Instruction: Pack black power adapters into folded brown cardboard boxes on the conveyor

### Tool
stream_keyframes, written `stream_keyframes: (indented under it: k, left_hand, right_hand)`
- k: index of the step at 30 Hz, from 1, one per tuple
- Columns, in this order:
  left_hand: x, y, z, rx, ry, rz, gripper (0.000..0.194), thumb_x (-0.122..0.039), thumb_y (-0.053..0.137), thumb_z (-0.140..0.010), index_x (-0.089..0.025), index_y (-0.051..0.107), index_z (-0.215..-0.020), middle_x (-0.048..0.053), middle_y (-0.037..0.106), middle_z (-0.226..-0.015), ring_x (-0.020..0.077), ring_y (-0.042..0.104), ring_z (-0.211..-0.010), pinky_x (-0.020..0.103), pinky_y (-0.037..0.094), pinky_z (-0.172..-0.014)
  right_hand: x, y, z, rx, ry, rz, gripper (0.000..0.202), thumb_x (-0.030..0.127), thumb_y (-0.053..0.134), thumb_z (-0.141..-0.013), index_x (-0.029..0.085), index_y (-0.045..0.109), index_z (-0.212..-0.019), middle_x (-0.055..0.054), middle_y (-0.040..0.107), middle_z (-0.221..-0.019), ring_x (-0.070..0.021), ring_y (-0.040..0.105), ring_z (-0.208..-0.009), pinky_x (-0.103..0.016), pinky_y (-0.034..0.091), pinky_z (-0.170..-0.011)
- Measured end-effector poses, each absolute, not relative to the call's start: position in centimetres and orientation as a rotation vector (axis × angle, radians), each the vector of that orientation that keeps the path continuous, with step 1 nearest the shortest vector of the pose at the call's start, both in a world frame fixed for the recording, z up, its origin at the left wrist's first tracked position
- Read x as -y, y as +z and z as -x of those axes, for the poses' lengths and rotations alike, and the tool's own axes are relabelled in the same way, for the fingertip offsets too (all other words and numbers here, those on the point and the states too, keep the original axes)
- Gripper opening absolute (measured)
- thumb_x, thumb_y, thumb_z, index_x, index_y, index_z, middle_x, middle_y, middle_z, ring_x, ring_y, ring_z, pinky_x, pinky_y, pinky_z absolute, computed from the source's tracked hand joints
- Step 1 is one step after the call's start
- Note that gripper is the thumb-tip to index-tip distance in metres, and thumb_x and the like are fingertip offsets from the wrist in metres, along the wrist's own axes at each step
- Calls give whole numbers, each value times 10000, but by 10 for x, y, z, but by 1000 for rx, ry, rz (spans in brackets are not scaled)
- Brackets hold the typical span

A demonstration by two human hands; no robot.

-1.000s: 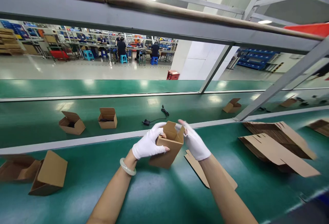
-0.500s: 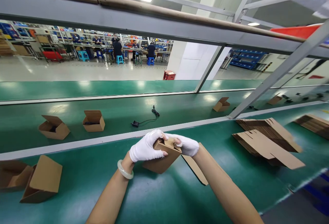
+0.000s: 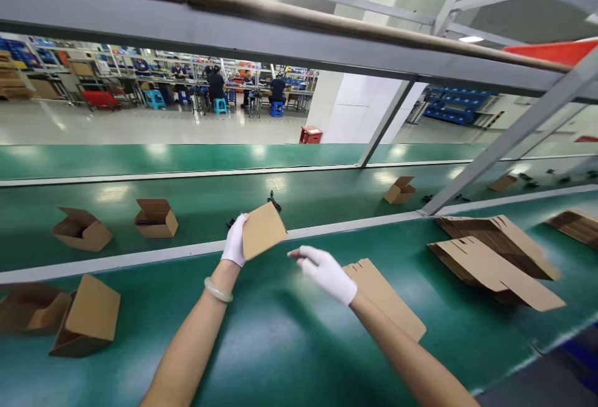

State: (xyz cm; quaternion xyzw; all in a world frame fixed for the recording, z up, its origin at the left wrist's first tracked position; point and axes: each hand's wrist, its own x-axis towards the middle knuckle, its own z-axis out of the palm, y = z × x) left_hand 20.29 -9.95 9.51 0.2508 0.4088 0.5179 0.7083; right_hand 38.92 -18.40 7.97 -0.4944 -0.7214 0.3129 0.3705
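My left hand [image 3: 236,240], in a white glove, grips a small cardboard box [image 3: 264,230] by its left side, above the white strip between the two green surfaces. A flat brown face of the box is turned toward me. My right hand [image 3: 322,271], gloved too, is apart from the box with its fingers stretched out and nothing in them. Under the right wrist lies a flat cardboard blank [image 3: 390,301]. Behind the held box a black cable [image 3: 275,202] shows in part; the box hides the rest.
Open boxes [image 3: 83,230] stand on the far green belt [image 3: 327,198] at left, another box [image 3: 400,190] further right. Near left are more open boxes [image 3: 91,316]. A stack of flat cardboard [image 3: 495,263] lies at right. A slanted metal post [image 3: 504,139] rises behind it.
The box has moved up and left in my left hand, over the strip. My right hand has let go of it and drawn away. The cable is now mostly covered.
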Motion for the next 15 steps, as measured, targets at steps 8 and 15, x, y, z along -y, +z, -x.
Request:
stream_keyframes:
  k: [8, 15]
  left_hand:
    - [99, 49, -204, -875, 795, -784, 396, -508, 505, -764, -178, 573, -974, 86, 656, -942, 222, 621, -859, 320, 484, -713]
    - [29, 25, -101, -1737, 797, -1817, 750, -459, 633, -656, -149, 399, -1298, 157, 331, -1425, 359, 165, -1352, 466, 193, -1070]
  right_hand:
    - [167, 84, -324, 2581, -431, 1477, 291, 83, 406, -834, 74, 575, -1072, -182, 627, -1012, -267, 589, -901, -413, 444, -785]
    - [167, 67, -373, 2696, 27, 1996, 243, 85, 436, -808, 131, 625, -953, -137, 669, -845, -233, 627, -782, -295, 398, -655]
